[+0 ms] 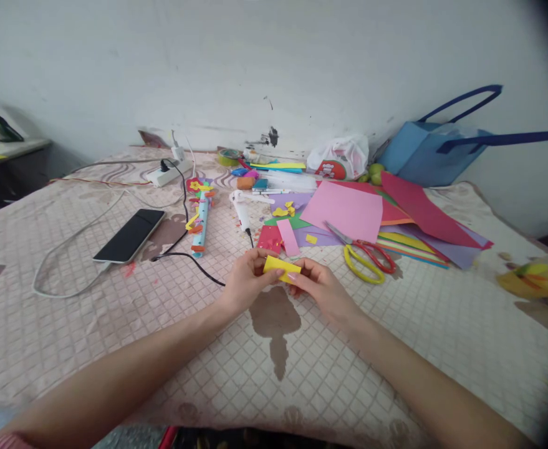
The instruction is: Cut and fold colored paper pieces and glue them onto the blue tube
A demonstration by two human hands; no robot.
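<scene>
A small yellow paper piece (pixel 282 269) is held between both hands above the patterned tablecloth (pixel 274 386). My left hand (pixel 249 279) pinches its left end, thumb on the near face. The right end is gripped by my right hand (pixel 319 282), with the thumb in front and the fingers partly hidden behind. Just beyond the hands lie a pink paper strip (pixel 288 237) and a red paper piece (pixel 269 239). Scissors (pixel 365 256) with yellow and red handles rest to the right of my right hand.
A phone (pixel 131 236) on a cable, a decorated light-blue strip (pixel 201 221) and a white glue gun (pixel 240 212) lie left. Coloured sheets (pixel 348 209), a plastic bag (pixel 341 159) and a blue bag (pixel 427 153) are at the back right. A power strip (pixel 168 173) sits back left.
</scene>
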